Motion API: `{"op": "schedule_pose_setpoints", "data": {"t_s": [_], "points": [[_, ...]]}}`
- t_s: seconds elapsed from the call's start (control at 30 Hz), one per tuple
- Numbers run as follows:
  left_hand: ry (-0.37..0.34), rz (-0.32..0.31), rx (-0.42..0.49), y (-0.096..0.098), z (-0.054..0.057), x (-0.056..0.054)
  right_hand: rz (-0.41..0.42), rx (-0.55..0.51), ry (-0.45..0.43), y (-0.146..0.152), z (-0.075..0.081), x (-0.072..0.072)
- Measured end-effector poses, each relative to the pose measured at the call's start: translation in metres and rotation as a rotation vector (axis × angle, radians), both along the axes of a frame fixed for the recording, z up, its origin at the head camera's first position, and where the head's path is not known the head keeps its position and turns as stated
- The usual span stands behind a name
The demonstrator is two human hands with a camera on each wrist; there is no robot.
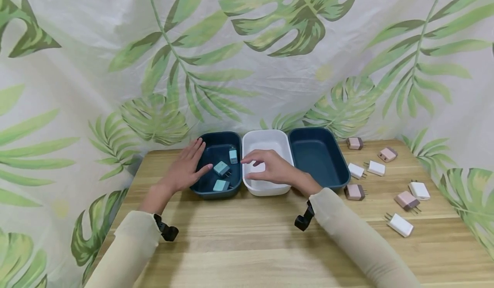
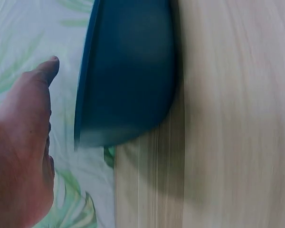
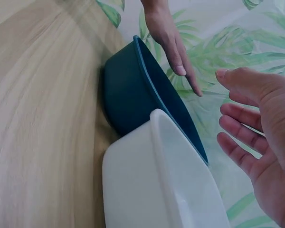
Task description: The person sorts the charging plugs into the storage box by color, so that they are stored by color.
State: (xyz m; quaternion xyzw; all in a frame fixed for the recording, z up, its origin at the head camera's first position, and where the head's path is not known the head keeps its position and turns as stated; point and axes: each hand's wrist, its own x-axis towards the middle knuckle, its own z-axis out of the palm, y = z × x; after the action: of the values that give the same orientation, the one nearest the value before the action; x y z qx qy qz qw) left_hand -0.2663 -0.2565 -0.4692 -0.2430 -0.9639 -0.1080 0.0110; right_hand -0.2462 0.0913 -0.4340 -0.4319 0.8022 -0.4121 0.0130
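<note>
In the head view, my left hand (image 1: 184, 165) lies over the left rim of a dark blue bin (image 1: 214, 144), fingers straight and thumb pointing across the opening. Inside sit three teal plug chargers: one upright near the right wall (image 1: 233, 156), one in the middle (image 1: 221, 168) and one at the front (image 1: 221, 186). Over the white bin (image 1: 270, 137) hovers my right hand (image 1: 274, 168), thumb and fingers loosely bent and apart, nothing between them. The right wrist view shows that hand (image 3: 273, 123) above the rims, its palm bare.
A second dark blue bin (image 1: 318, 159) adjoins the white one on the right. Beyond it, several white chargers (image 1: 400, 225) and several pink-and-brown chargers (image 1: 407, 200) lie scattered on the wooden table (image 1: 239, 241). A leaf-print cloth (image 1: 285, 82) hangs right behind the bins.
</note>
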Motion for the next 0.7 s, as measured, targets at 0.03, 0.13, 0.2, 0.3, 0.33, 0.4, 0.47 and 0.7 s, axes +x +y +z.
{"op": "schedule_pose_setpoints", "data": {"t_s": [0.03,0.13,0.2,0.3,0.33,0.4,0.47,0.7], "points": [[0.002,-0.005,-0.006,0.004,0.0,0.001,-0.004,0.0,0.0,0.003,0.001,0.001],[0.006,-0.017,-0.019,0.015,0.002,0.003,-0.017,0.006,0.004,0.012,0.003,0.004],[0.007,-0.029,-0.027,0.023,0.003,0.004,-0.026,0.013,0.003,0.019,0.003,0.005],[0.009,-0.051,-0.027,0.033,0.006,0.006,-0.045,0.034,0.001,0.03,0.003,0.008],[0.008,-0.056,-0.03,0.037,0.007,0.007,-0.052,0.038,0.002,0.034,0.003,0.008],[0.004,-0.062,-0.035,0.043,0.009,0.008,-0.065,0.046,0.005,0.042,0.003,0.009],[0.001,-0.064,-0.036,0.049,0.01,0.009,-0.076,0.05,0.014,0.048,0.003,0.01],[-0.005,-0.082,-0.062,0.069,0.012,0.011,-0.076,0.032,0.051,0.07,0.004,0.017]]}}
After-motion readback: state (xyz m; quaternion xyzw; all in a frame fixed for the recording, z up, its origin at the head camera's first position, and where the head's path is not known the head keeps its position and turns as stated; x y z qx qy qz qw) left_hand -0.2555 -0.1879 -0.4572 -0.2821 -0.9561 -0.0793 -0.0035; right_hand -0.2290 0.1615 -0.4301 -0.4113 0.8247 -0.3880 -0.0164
